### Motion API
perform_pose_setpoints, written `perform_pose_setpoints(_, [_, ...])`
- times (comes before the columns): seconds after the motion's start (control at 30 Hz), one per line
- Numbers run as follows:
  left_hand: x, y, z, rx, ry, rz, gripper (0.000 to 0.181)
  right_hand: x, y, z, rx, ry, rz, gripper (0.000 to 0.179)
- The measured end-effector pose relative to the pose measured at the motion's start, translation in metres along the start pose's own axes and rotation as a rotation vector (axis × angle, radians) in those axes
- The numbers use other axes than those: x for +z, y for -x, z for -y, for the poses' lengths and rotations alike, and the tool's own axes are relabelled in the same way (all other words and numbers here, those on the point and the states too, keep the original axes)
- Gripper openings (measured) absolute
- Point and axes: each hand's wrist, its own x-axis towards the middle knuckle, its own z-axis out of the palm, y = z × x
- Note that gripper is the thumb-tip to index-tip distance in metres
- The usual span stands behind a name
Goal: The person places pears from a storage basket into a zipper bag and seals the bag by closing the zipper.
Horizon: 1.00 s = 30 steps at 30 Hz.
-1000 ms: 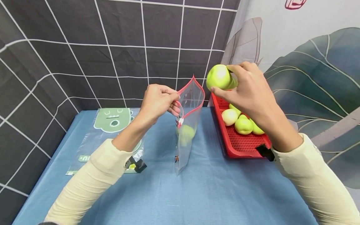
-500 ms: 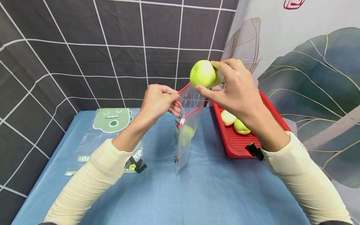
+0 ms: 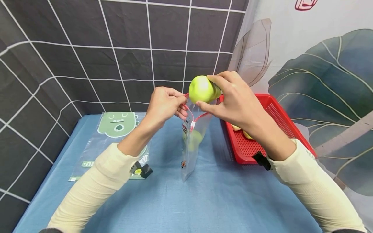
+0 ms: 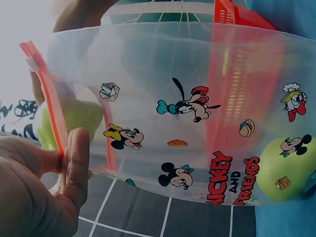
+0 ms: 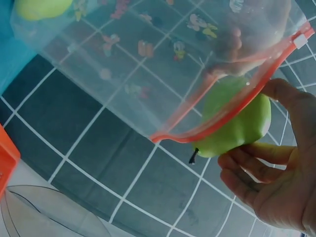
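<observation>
Worktop (image 3: 186, 207), open room before one upright zip bag (image 3: 190, 161), mouth up, red rim (image 3: 201, 116) pinched in left hand (image 3: 166, 104); one green pear (image 3: 201, 89) at that mouth, gripped in right hand (image 3: 237, 101), long axis near level, broad end leftward; red basket (image 3: 245, 152), right, gap between.

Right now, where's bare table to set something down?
Free: blue cloth between the sleeves, nearer than the upright bag; narrower strip between bag and red basket. Crowded: bag's mouth, with left hand, right hand and green fruit.
</observation>
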Motion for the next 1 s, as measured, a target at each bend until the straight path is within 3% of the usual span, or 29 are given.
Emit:
perform_pose_setpoints(0.43, [-0.002,-0.001,0.001,0.004,-0.023,-0.009,0.016,-0.022,-0.018,0.006,0.038,0.024,0.287,0.065])
perform_pose_setpoints(0.83, [-0.003,0.000,0.000,-0.003,-0.023,0.005,0.018,-0.036,-0.045,0.007,-0.078,0.072,0.602,0.057])
perform_pose_setpoints(1.0, [-0.003,0.001,0.000,-0.005,-0.035,0.003,0.018,-0.037,-0.057,0.007,-0.097,0.078,0.696,0.056])
